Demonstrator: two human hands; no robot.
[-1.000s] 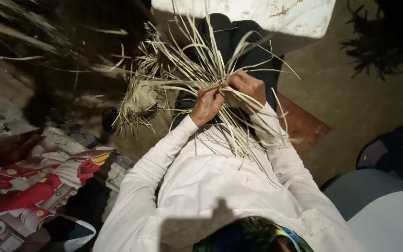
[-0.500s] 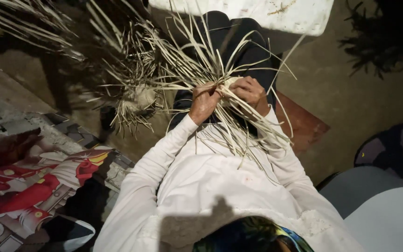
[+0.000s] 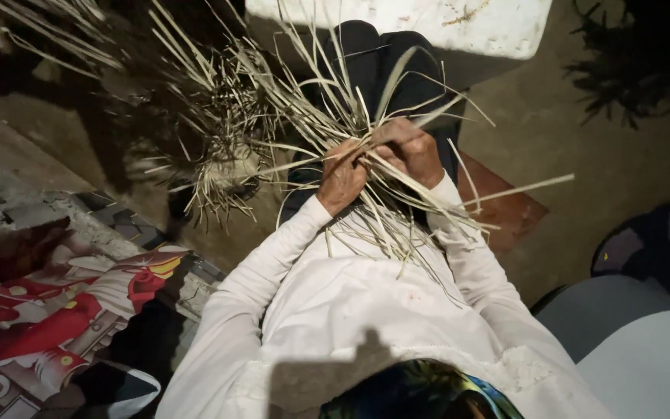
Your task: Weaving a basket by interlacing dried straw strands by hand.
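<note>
Both the left hand [image 3: 341, 177] and the right hand [image 3: 409, 149] are clenched around a bundle of dry palm-leaf strips [image 3: 327, 116], held above the lap, its loose ends fanning outward from the grasp in every direction.

Two hands are at work, the left hand [image 3: 342, 177] and the right hand [image 3: 407, 149], side by side in one bundle of pale dry straw strips [image 3: 327, 116]; the strips are too many and too tangled to count. Left of that bundle lies one loose heap of the same straw [image 3: 222, 155]. Beyond the bundle sits one white slab [image 3: 428, 23]. Right of it lies one reddish-brown tile [image 3: 505, 206], and farther right one dark round mat [image 3: 653, 248]. Down to the left is one red patterned cloth [image 3: 40, 310].
</note>
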